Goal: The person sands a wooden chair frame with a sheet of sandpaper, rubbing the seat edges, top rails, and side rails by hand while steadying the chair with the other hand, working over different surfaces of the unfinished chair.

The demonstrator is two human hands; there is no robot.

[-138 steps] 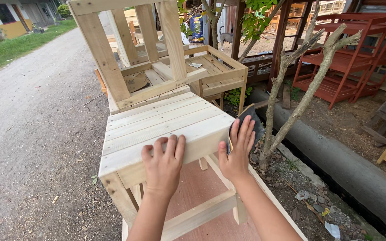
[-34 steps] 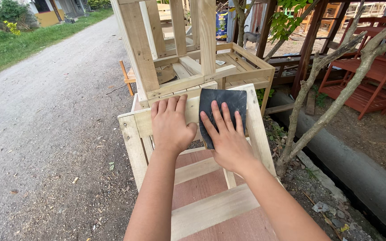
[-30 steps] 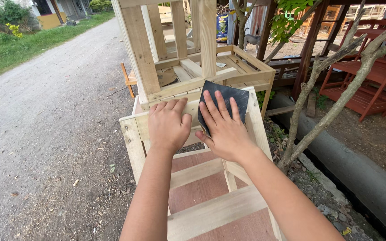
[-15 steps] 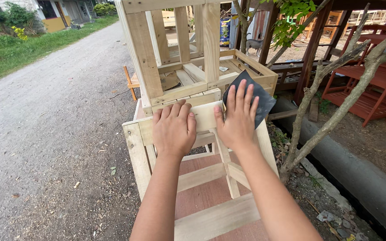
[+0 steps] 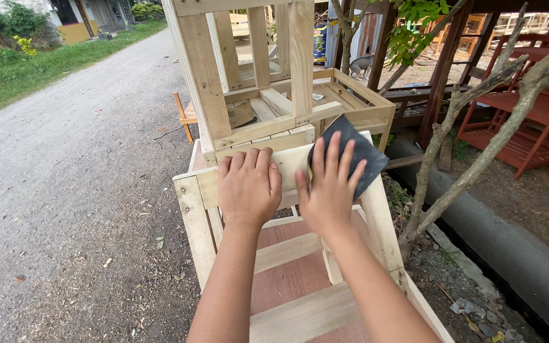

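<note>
While two hands press one frame (image 5: 198, 209), one sandpaper sheet (image 5: 360, 149) (dark) lies beneath.

My left hand (image 5: 247, 188) and right hand (image 5: 329, 189) rest side by side on the near frame's rail (image 5: 290, 166); sandpaper (image 5: 358, 151) lies under the right, a chair (image 5: 258, 76) stands beyond.

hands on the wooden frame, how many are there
2. The left hand lies flat on the top rail of the pale wooden frame. The right hand is beside it, pressing a dark sanding sheet against the same rail. No other hands show.
</note>
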